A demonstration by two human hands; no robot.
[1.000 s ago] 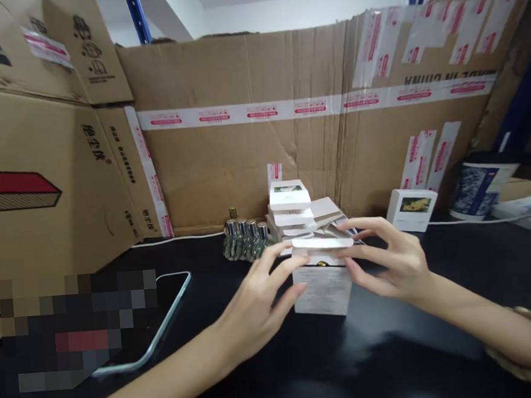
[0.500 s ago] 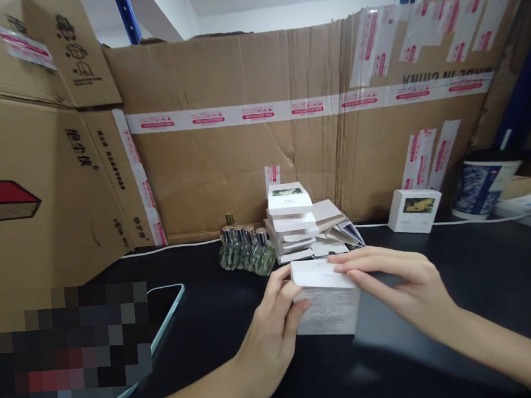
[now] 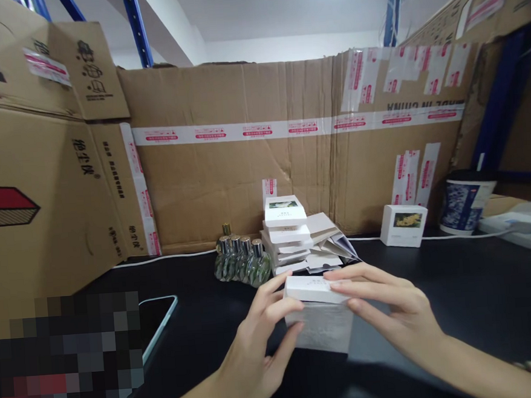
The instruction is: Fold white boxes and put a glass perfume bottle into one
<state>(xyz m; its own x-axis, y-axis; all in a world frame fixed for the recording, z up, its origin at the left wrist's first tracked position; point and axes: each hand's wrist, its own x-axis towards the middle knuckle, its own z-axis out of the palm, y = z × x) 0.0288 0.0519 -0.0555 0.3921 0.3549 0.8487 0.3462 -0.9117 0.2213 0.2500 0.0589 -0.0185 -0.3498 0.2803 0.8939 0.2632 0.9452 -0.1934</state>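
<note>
A small white box [image 3: 320, 328] with fine print on its front stands on the black table between my hands. Its white lid [image 3: 315, 289] sits on top, with its lower edge showing as a line above the body. At the left side, my left hand [image 3: 261, 336] grips the box, fingertips on the lid and thumb lower on the front. My right hand [image 3: 391, 302] has its fingers laid over the lid's right part, with one fingertip at the right front corner. What the box contains is hidden.
Behind stand a stack of white boxes [image 3: 287, 234], folded cartons [image 3: 327, 240] and several glass bottles [image 3: 245, 264]. Farther right are another white box [image 3: 404, 225] and a patterned cup [image 3: 466, 203]. A phone [image 3: 158, 321] lies left. Cardboard walls [image 3: 228, 189] enclose the back and left.
The view has tilted up a little, so everything sits lower in the picture. My fingers have shifted slightly on the lid. Both hands stay on the box.
</note>
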